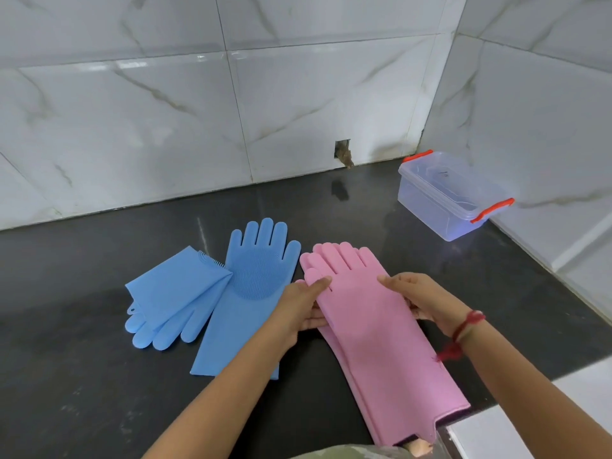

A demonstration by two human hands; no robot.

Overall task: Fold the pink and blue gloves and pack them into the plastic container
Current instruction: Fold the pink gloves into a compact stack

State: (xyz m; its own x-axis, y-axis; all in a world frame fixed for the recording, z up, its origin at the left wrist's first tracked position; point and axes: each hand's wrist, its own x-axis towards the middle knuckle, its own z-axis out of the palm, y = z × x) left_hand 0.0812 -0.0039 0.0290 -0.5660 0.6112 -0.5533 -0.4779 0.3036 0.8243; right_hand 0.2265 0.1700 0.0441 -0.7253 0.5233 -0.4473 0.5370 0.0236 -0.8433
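Note:
Two pink gloves (374, 329) lie stacked on the black counter (99, 376), fingers pointing away from me. My left hand (304, 309) grips their left edge near the palm, thumb on top and fingers underneath. My right hand (417, 296) grips the right edge the same way. To the left lies a flat blue glove (251, 293), bristled palm up, and a second blue glove (172, 299) folded over, its fingers pointing toward me. The clear plastic container (443, 210) with orange latches stands open at the far right corner.
White marble-tiled walls (165, 127) close the counter at the back and right. A small hole in the wall (342, 154) sits at counter level. A white surface (530, 425) borders the counter's near right edge, and the pink cuffs overhang the front.

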